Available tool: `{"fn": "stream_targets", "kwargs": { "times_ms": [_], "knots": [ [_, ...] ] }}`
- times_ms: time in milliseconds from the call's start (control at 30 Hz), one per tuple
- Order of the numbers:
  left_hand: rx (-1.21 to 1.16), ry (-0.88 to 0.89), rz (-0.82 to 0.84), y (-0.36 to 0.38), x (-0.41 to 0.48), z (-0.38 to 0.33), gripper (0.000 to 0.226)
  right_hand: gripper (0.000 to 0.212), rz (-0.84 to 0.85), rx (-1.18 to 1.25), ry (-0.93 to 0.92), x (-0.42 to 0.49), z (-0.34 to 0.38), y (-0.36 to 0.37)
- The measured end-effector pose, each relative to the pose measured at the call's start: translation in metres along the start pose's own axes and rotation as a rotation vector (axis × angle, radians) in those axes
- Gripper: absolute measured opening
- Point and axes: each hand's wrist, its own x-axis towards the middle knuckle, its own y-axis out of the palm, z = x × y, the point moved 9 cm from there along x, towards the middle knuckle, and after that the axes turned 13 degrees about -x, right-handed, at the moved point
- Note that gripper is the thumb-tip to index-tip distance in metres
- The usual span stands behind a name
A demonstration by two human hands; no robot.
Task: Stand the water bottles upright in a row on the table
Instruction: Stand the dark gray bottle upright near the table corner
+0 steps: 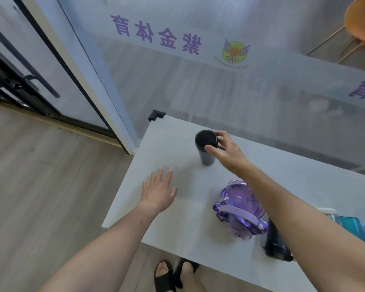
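Standing upright on the white table, dark grey bottle, black lid pinched by right hand; left hand open.

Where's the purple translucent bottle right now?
In the head view the purple translucent bottle lies on its side on the white table, near the front edge, just left of the right forearm and beside a dark bottle.

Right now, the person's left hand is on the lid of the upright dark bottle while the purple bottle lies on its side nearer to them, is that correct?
Not quite: it is the right hand on the lid of the upright dark bottle; the left hand is spread open above the table, holding nothing. The head view shows this. The purple bottle does lie on its side nearer to them.
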Motion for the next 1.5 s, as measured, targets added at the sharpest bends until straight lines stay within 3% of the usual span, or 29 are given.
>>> {"fn": "stream_targets", "kwargs": {
  "times_ms": [200, 300, 500, 567, 733, 900, 1500],
  "knots": [
    [0.030, -0.036, 0.071, 0.003, 0.030, -0.012, 0.097, 0.043, -0.146, 0.156, 0.019, 0.005, -0.017, -0.013],
    [0.028, -0.088, 0.142, 0.010, 0.040, -0.008, 0.111, 0.041, -0.136, 0.208, 0.005, 0.004, -0.017, -0.009],
    [0.019, -0.125, 0.186, 0.017, 0.046, -0.009, 0.117, 0.043, -0.152, 0.214, -0.043, -0.004, -0.019, 0.000],
    [0.014, -0.130, 0.189, 0.017, 0.047, -0.010, 0.120, 0.049, -0.150, 0.199, -0.044, -0.008, -0.022, 0.004],
    [0.005, -0.150, 0.198, 0.017, 0.056, -0.010, 0.125, 0.087, -0.218, 0.079, -0.019, -0.008, -0.027, 0.009],
    [0.002, -0.164, 0.225, 0.020, 0.058, -0.009, 0.126, 0.070, -0.376, 0.067, -0.063, 0.007, -0.017, 0.002],
    [-0.020, -0.169, 0.233, 0.021, 0.064, -0.007, 0.126, 0.067, -0.289, 0.058, -0.072, 0.092, 0.010, 0.009]
  ]
}}
